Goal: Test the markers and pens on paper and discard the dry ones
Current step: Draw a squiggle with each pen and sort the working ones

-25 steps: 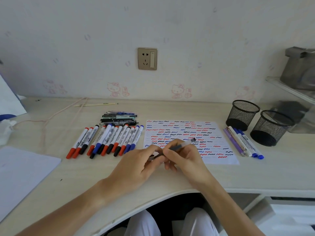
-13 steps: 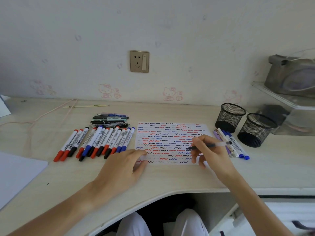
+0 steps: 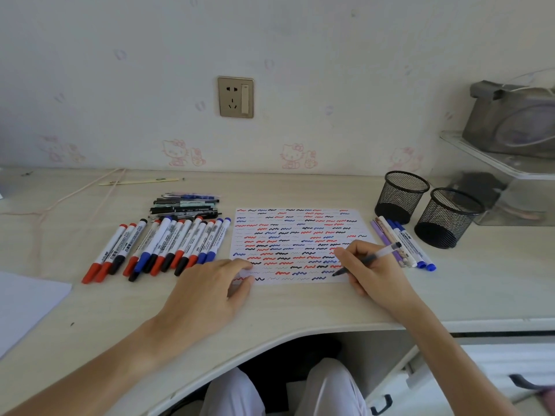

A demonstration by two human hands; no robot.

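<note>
the right hand (image 3: 371, 273) keeps a closed grip on a slim pen with a dark lower barrel and a clear upper barrel (image 3: 368, 259), pinched between thumb and fingers, its tip down on the near right part of the white sheet of paper covered in rows of red, blue and black squiggles (image 3: 295, 235). the left hand (image 3: 207, 291) lies flat with loose, fairly straight fingers, holding nothing, its fingertips pressing the near left corner of that sheet.

the paper lies flat on the pale wood-grain worktop (image 3: 300, 304). just left of it sits a fanned row of white-barrelled markers with red, blue and black caps (image 3: 162, 246), and behind that row a small stack of dark thin pens (image 3: 184, 205) lying crosswise. just right of the paper, a few more pens and markers in purple, white and blue (image 3: 402, 244) lie side by side.

behind those stand two round black wire-mesh pen cups (image 3: 401, 196), upright and near each other. a beige wall socket (image 3: 235, 97) is set in the wall above the worktop, and a plain white sheet (image 3: 24, 298) lies at the far left edge.
</note>
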